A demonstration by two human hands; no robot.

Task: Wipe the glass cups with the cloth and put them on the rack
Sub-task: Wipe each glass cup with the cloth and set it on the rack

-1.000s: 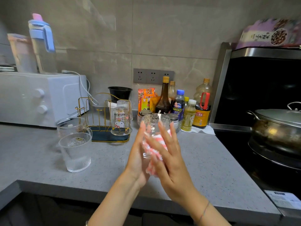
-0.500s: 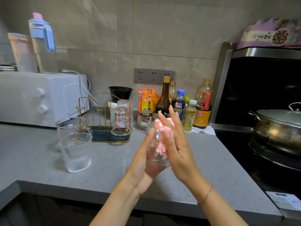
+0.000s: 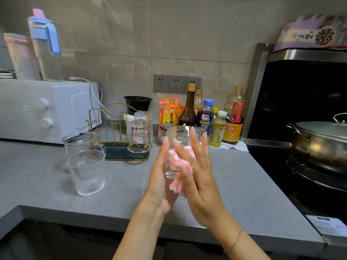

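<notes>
A clear dimpled glass cup [image 3: 178,136] stands upright between my palms above the grey counter [image 3: 234,184]. My left hand [image 3: 161,177] presses flat against its left side, fingers straight. On the other side, my right hand [image 3: 199,175] presses a pink-and-white cloth [image 3: 179,166] onto the cup with spread, straight fingers. The gold wire rack [image 3: 114,124] on a dark tray sits behind to the left. It carries an upturned cartoon-print cup [image 3: 139,136] and a ribbed cup [image 3: 143,117]. A ribbed glass [image 3: 86,173] and a handled glass mug [image 3: 82,142] stand left on the counter.
A white oven [image 3: 47,109] with jugs on top stands at the back left. Sauce bottles [image 3: 206,119] and snack packets line the wall behind the cup. A lidded pot [image 3: 323,145] sits on the stove at right. The counter's front edge runs below my wrists.
My right hand slid the cloth up over the cup, then back down its side. The cup tilted, then returned upright between my palms, its rim uncovered again.
</notes>
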